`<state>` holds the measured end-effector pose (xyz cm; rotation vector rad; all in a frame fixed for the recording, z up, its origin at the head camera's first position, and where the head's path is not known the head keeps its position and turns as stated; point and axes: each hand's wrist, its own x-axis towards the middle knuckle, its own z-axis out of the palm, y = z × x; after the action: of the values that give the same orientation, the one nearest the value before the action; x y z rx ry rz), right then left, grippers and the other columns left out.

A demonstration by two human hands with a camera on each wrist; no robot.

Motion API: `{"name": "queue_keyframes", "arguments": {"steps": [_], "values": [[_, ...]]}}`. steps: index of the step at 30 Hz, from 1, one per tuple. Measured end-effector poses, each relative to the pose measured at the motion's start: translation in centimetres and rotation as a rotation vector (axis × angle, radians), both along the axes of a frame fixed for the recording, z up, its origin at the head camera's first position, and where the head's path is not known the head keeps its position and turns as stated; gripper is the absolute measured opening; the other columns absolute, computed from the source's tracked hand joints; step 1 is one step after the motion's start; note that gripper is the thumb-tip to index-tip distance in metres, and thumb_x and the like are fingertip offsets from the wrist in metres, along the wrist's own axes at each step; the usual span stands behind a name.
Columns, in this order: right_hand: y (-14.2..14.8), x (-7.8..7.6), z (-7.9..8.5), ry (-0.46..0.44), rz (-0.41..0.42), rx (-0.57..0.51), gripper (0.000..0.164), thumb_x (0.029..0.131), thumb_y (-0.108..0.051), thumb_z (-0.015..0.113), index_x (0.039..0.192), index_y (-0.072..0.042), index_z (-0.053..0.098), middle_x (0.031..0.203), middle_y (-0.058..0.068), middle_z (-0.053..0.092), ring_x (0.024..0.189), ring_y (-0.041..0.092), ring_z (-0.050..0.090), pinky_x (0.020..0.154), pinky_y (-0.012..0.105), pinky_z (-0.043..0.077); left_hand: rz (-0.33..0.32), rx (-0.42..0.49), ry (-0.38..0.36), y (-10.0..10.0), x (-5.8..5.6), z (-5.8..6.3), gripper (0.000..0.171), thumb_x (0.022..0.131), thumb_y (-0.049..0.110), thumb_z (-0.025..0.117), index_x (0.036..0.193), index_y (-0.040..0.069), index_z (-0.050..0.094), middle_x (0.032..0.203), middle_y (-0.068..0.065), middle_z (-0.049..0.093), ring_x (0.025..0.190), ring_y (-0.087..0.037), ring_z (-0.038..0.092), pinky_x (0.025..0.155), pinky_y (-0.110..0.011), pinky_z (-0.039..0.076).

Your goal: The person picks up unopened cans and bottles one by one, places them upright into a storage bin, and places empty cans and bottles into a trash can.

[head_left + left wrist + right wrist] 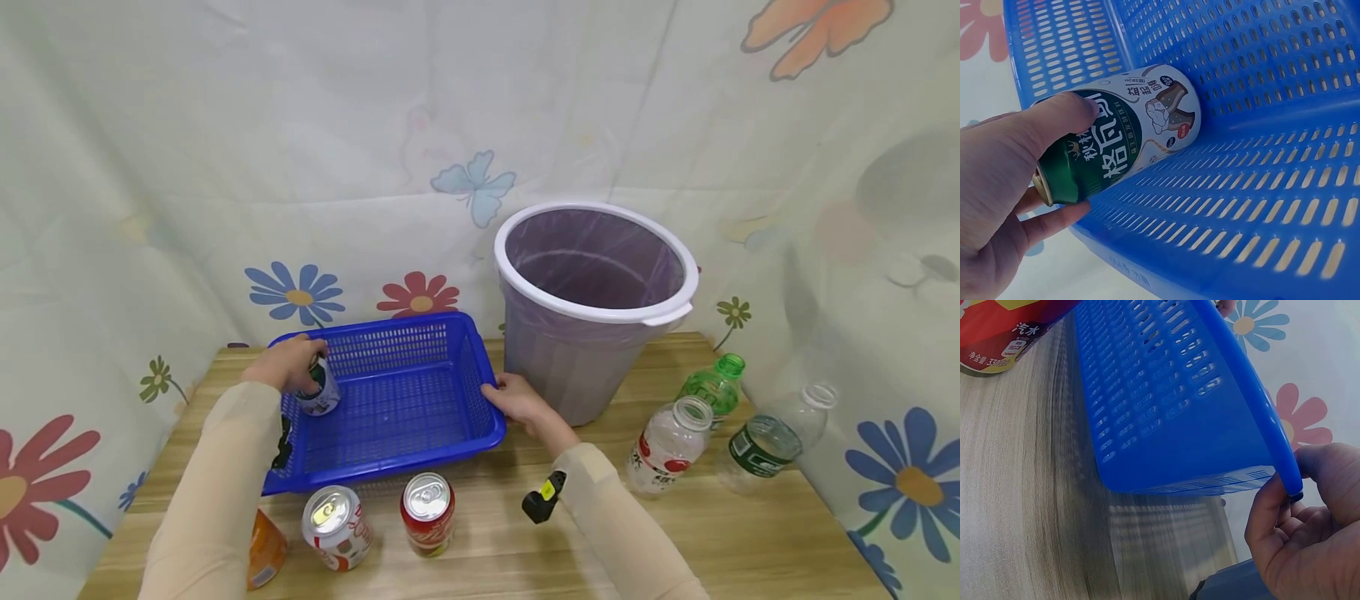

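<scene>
A green and white drink can (1129,125) stands inside the blue plastic basket (390,408), at its left end. My left hand (288,367) grips this can, thumb on the near side and fingers round the other, as the left wrist view shows. At the basket's right end my right hand (1310,519) pinches the rim between thumb and curled fingers. In front of the basket stand a white and red can (337,529) and a red can (427,512). An orange can (266,550) is partly hidden by my left forearm.
A grey bin (570,358) with a white rim and a liner stands right of the basket. Further right are a green bottle (716,387), a clear bottle with a red and white label (667,450) and a clear bottle with a green label (776,442). A patterned cloth hangs behind.
</scene>
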<state>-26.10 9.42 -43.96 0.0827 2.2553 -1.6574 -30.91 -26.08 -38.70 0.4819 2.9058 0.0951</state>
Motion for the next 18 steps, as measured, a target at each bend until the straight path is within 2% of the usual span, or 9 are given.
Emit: {"name": "queue_keyframes", "arguments": {"steps": [8,18], "values": [[0.02,0.11,0.12,-0.007,0.003,0.005,0.029,0.091,-0.018,0.05,0.107,0.006,0.055,0.098,0.023,0.062,0.082,0.033,0.065,0.058,0.029,0.055,0.004,-0.002,0.012,0.0,-0.21,-0.2,0.053,0.07,0.015,0.075,0.119,0.005,0.056,0.111,-0.02,0.053,0.091,-0.03,0.055,0.077,-0.048,0.048],[-0.01,0.09,0.09,-0.006,0.004,-0.003,0.026,0.091,-0.017,0.05,0.105,0.005,0.055,0.098,0.023,0.062,0.079,0.03,0.065,0.057,0.028,0.054,0.01,0.006,0.007,0.23,-0.04,0.25,0.054,0.072,0.015,0.074,0.121,0.003,0.054,0.111,-0.023,0.052,0.092,-0.033,0.055,0.079,-0.05,0.047]]}}
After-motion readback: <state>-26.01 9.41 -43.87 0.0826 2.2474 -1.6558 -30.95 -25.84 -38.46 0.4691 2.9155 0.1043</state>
